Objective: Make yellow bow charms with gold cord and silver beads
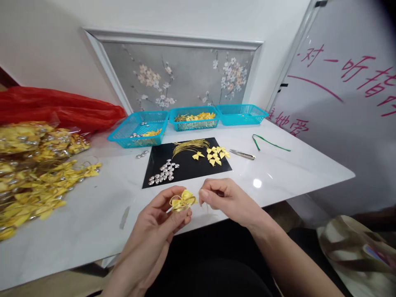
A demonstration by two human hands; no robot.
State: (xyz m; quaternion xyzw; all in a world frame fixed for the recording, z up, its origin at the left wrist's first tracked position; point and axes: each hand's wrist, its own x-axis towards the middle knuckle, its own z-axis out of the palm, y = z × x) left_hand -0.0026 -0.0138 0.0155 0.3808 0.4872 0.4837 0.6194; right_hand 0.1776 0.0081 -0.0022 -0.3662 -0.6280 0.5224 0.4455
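Observation:
My left hand (162,222) is closed around a yellow ribbon bow (185,200), with loops of gold cord standing out from it. Just to its right, my right hand (227,200) is pinched, and a thin cord (208,208) hangs faintly below its fingertips. Beyond both hands lies a black mat (188,169). On it are silvery heart-shaped beads (165,171) at the left, a bundle of gold cords (192,145) at the back, and several small yellow bows (216,154) at the right.
Small scissors or snips (243,154) and a green cord (270,143) lie right of the mat. Blue baskets (136,142) line the wall, two holding yellow pieces. A heap of finished-looking yellow bows (40,177) and red netting (62,107) fill the left side of the white table (93,231).

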